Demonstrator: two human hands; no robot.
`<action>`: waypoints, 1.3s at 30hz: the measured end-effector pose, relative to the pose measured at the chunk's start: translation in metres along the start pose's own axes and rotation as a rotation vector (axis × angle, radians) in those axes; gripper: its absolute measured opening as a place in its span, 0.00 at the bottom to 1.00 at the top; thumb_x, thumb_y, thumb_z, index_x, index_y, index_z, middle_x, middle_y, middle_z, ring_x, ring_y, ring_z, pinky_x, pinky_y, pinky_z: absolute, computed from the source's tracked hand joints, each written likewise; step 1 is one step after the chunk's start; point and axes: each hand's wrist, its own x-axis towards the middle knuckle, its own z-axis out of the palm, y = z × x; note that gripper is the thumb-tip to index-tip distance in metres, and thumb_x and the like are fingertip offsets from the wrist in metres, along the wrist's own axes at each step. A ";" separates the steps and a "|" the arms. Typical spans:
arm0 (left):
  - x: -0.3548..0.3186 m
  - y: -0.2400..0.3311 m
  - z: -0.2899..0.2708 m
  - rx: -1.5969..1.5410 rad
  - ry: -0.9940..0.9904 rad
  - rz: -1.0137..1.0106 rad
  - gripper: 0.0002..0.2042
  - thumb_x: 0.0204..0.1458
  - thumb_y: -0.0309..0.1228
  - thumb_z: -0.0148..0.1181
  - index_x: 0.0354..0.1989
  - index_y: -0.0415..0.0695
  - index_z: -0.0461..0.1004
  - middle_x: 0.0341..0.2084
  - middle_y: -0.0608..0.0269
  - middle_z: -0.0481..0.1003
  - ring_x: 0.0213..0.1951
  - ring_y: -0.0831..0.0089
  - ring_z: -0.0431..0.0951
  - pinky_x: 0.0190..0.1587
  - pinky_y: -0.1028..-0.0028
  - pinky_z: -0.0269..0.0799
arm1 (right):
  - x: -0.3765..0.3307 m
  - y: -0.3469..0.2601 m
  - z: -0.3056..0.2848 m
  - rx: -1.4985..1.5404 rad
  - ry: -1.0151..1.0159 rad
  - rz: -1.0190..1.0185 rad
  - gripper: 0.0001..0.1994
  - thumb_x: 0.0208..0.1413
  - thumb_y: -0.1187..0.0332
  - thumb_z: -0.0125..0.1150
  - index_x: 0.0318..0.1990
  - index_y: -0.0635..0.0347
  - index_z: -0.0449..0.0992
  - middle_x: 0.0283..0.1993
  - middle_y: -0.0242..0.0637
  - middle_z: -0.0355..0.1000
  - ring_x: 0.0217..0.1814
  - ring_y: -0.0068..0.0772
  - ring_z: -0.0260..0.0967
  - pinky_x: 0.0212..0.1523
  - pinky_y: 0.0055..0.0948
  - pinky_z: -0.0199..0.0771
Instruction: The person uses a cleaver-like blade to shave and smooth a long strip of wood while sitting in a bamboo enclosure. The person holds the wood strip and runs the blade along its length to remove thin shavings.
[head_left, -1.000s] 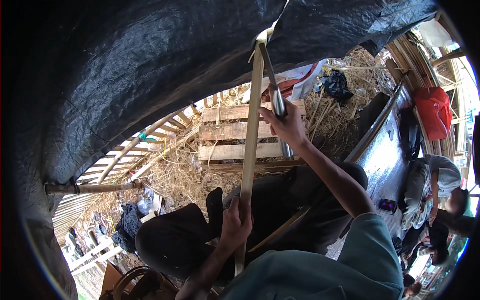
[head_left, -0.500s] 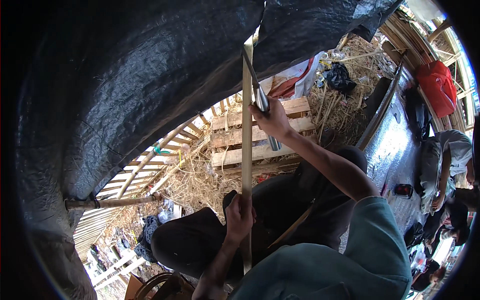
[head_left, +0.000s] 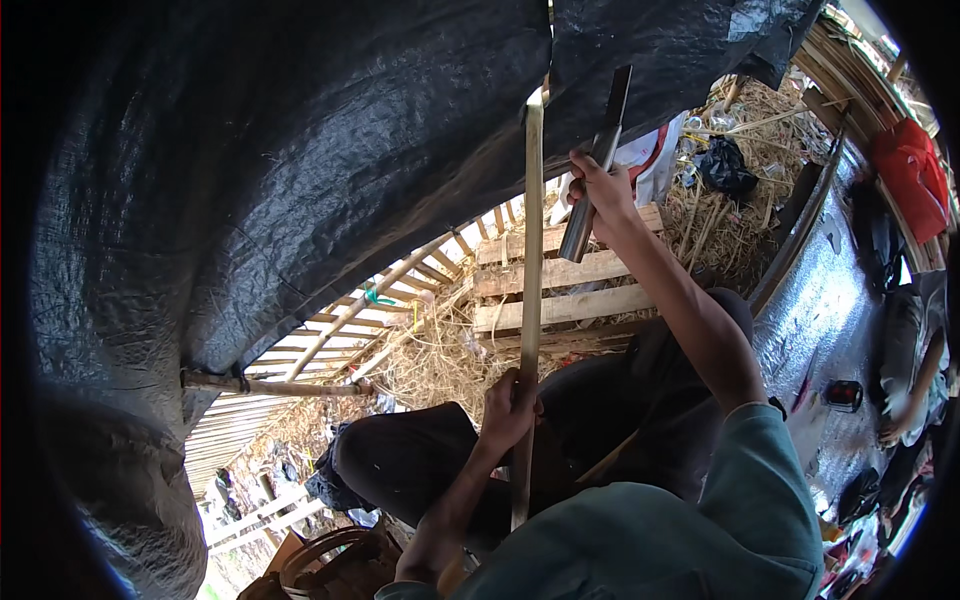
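Tarp edge (head_left: pixel 400 240) behind; gap between wooden strip (head_left: pixel 532 240) and knife (head_left: pixel 608 138)

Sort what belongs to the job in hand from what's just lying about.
In use:
pale wooden strip, in the left hand
bladed metal tool, in the right hand

Seemingly just lying about:
black plastic bag
slatted wooden pallet
loose straw

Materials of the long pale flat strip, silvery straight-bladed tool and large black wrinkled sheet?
Long pale flat strip: bamboo or wood, unclear which; fairly smooth, straw-coloured.
Silvery straight-bladed tool: likely metal, smooth; handle glints.
Large black wrinkled sheet: probably plastic, semi-gloss; highlights along creases.
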 end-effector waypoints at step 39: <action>0.012 -0.014 -0.020 0.339 0.141 0.064 0.12 0.50 0.35 0.57 0.31 0.37 0.68 0.17 0.59 0.73 0.21 0.73 0.75 0.24 0.73 0.69 | 0.010 -0.082 -0.122 -1.368 0.139 -0.371 0.17 0.42 0.60 0.62 0.40 0.57 0.75 0.32 0.48 0.74 0.37 0.49 0.72 0.39 0.40 0.71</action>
